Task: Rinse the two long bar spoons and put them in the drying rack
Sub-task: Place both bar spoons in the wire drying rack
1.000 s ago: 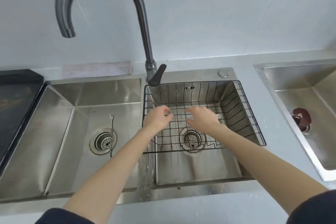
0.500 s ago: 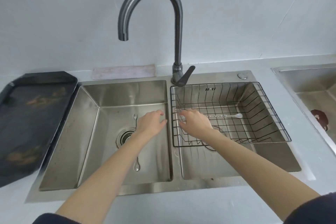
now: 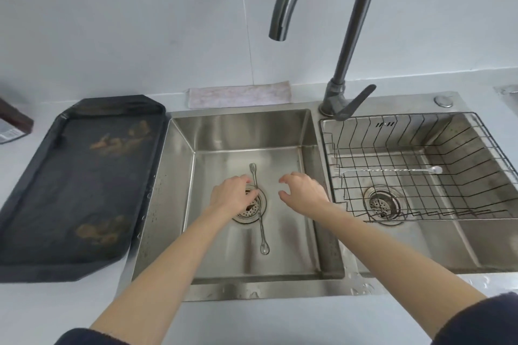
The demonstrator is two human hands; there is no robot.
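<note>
One long bar spoon (image 3: 389, 170) lies flat across the black wire drying rack (image 3: 499, 148) in the right basin, bowl end to the right. The second bar spoon (image 3: 262, 228) lies lengthwise on the floor of the left basin (image 3: 218, 134), fork end far, bowl near, crossing the drain strainer (image 3: 252, 214). My left hand (image 3: 232, 194) hovers over the drain, fingertips at or just beside the spoon's shaft; contact is unclear. My right hand (image 3: 304, 190) hangs open above the left basin, right of that spoon, holding nothing.
The curved grey faucet (image 3: 340, 64) rises between the basins, spout over the left one, no water running. A dark tray (image 3: 75, 185) lies left of the sink. A folded cloth (image 3: 238, 96) rests behind the left basin. The right basin's drain (image 3: 382, 204) sits beneath the rack.
Both hands left the rack, where one spoon now lies, and moved left into the left basin. The left hand reached the second spoon by the drain. The view shifted left.
</note>
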